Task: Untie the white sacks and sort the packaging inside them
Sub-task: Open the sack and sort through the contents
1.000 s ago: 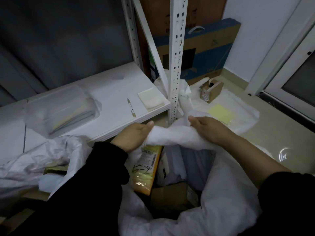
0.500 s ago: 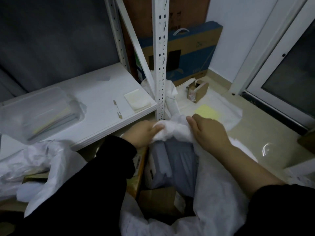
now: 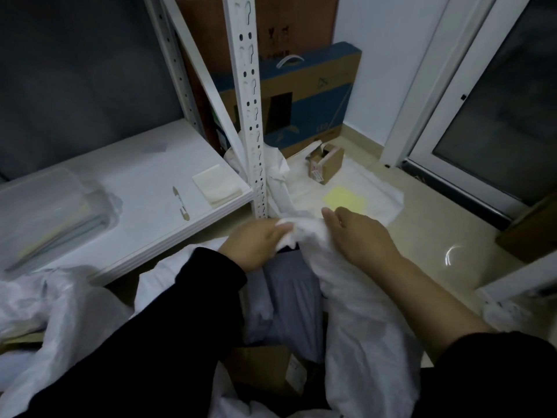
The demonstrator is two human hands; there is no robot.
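Observation:
An opened white sack (image 3: 361, 321) stands right in front of me, its mouth held apart. My left hand (image 3: 256, 245) grips the far rim of the sack, fingers curled round the bunched white fabric. My right hand (image 3: 358, 233) grips the same rim just to the right. Inside the sack lie grey plastic mailer bags (image 3: 289, 300) and a brown cardboard box (image 3: 265, 372). Another crumpled white sack (image 3: 45, 306) lies at the lower left.
A white shelf board (image 3: 144, 188) on the left carries a clear plastic box (image 3: 48, 212), a pen (image 3: 180, 203) and a folded cloth (image 3: 217, 184). A perforated shelf post (image 3: 251, 116) rises just beyond my hands. On the floor behind: a flattened sack (image 3: 376, 194), a small carton (image 3: 327, 162), a blue-and-brown box (image 3: 301, 104).
Both hands kept their hold on the sack's rim and drew closer together. The yellow packet seen in the sack a second ago is now hidden behind my left arm.

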